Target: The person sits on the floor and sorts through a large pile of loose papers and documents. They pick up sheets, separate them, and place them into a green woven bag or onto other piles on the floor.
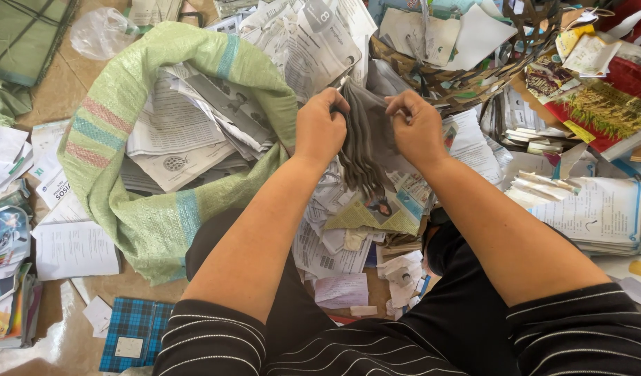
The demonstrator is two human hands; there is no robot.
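Head view: a limp, creased grey paper sheet, thin and much folded, is held up between two hands, above a heap of loose printed papers on the floor. Its top edge is pinched by the left hand and right hand, fingers of both curled shut on it, w/ the rest hanging below btwn the wrists. One woven green plastic sack, striped pink and blue, lies open at left, stuffed w/ papers. One blue checked notebook is seen bottom left.
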